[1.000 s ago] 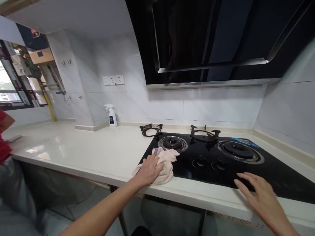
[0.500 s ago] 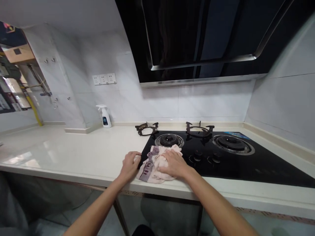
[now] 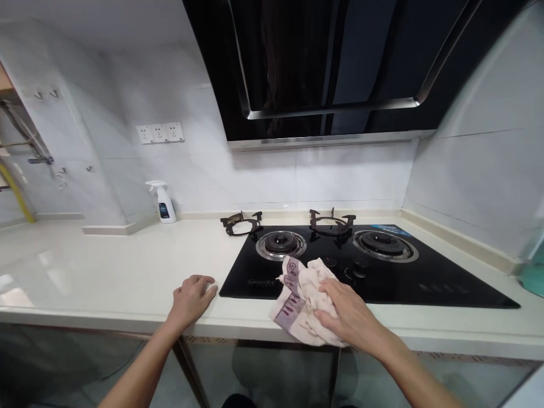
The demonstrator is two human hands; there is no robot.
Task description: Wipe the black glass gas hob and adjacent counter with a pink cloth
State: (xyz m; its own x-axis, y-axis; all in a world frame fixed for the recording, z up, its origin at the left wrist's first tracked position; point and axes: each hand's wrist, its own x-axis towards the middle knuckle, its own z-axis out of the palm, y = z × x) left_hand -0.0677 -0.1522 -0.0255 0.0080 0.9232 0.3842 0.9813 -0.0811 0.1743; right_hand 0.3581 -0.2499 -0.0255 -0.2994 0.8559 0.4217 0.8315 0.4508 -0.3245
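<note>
My right hand is closed on a pale pink cloth towel with a purple-grey printed band. The bunched towel lies over the front edge of the black gas hob, partly covering the knobs, and its lower end hangs over the counter's front. Left of the hob, my left hand rests palm down on the white counter, fingers slightly bent, thumb apart, holding nothing. Two burners, a left one and a right one, show without their pan supports.
A left pan support and a right pan support stand behind the burners by the wall. A white spray bottle is at the back left. Above hangs a black range hood. A greenish object shows at the right edge.
My right hand has moved the towel right and toward me, uncovering the hob's front left corner. My left hand has shifted left off the hob's edge. The view has turned slightly right.
</note>
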